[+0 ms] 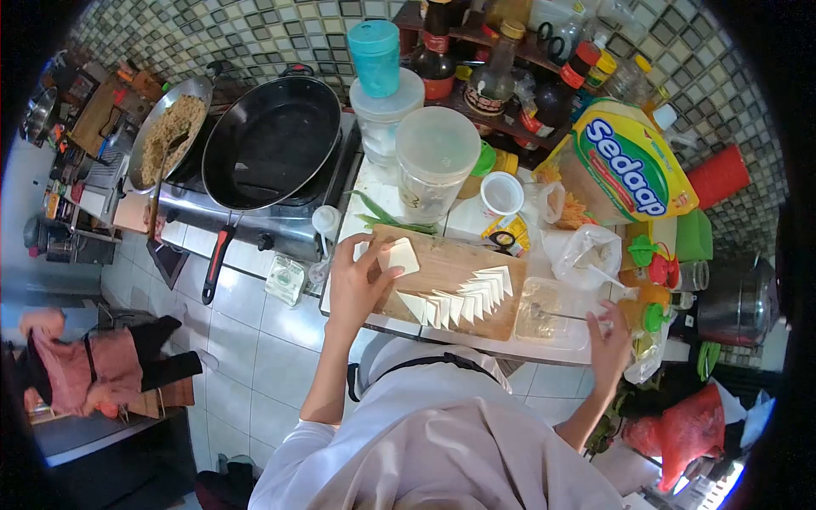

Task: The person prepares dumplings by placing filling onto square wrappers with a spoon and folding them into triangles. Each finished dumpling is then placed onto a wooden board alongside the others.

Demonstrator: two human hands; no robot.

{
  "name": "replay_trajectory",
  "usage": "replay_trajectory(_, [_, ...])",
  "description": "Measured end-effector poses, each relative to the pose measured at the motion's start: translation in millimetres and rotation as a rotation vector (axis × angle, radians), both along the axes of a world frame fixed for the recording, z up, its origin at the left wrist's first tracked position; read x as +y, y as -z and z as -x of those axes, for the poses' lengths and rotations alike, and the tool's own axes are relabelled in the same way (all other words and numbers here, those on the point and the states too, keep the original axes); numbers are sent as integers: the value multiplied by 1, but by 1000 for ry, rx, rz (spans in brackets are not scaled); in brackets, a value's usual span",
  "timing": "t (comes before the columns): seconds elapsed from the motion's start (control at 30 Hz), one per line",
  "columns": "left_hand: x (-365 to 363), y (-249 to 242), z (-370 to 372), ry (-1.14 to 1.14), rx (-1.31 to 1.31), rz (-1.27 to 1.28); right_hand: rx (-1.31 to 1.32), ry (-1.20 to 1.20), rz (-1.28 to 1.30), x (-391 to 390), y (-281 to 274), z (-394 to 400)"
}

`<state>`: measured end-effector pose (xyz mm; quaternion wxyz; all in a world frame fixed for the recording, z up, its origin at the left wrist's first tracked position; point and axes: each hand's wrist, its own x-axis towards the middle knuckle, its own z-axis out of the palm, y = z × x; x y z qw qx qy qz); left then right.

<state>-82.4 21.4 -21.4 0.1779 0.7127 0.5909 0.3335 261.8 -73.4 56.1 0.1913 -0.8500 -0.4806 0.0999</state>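
On the left part of the wooden cutting board (442,246), my left hand (359,276) has its thumb and fingers at the edges of a small stack of square white sheets (399,257). A fanned row of white triangular pieces (459,303) lies across the board's front and right. My right hand (609,336) is at the right side of a clear shallow container (552,319), its fingers curved around the end of a thin utensil handle (557,314) that lies over the container.
At the left, a black pan (272,140) and a pan of brown food (174,132) sit on the stove (229,223). Tubs (436,157), bottles (490,81) and a yellow-green pouch (625,161) stand behind the board. Another person (93,365) is at far left.
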Motion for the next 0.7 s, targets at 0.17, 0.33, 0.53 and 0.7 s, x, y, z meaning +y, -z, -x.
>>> replay_trajectory(0.17, [8, -1, -3, 44, -2, -36, -270, -7, -47, -36, 36, -57])
replay_trajectory(0.33, [11, 3, -4, 62, -19, -120, 75, 73, -131, -31, 82, -76])
replay_trajectory(0.53, [6, -4, 2, 43, -435, 36, 136, 78, -220, -19, 75, -69])
replay_trajectory(0.7, [6, -14, -1, -15, -1127, 299, 693, 171, -377, -4, 42, -31])
